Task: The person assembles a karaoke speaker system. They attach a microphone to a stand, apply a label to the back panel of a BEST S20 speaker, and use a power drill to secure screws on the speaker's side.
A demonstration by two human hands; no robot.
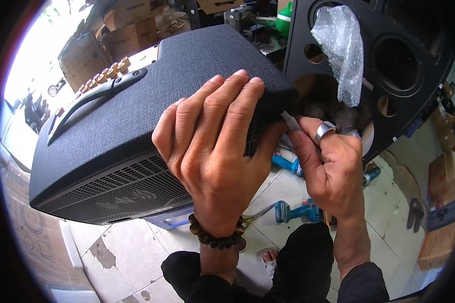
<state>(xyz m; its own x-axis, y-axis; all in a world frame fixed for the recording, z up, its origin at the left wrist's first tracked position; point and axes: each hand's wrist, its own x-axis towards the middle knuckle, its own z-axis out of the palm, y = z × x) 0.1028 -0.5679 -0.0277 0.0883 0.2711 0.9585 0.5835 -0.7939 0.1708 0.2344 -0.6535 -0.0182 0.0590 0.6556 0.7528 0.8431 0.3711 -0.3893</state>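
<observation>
A black textured speaker cabinet (177, 65) with a perforated metal grille (111, 192) lies tilted before me, a curved black handle (93, 97) on its upper face. My left hand (210, 136) is laid over its right end, fingers stretched out on the upper face and thumb reaching round toward the corner. Beside that corner, my right hand (333, 164) pinches a small flat grey strip (290, 121) between thumb and forefinger. The strip's tip points up at the cabinet's edge, close to my left thumb. What lies under my left palm is hidden.
A large black speaker box with round openings (397, 63) stands at the right, bubble wrap (341, 50) hanging over it. Blue cordless drills (296, 212) sit below my hands. Cardboard boxes (129, 38) are stacked at the back. Sandals (414, 214) lie on the tiled floor.
</observation>
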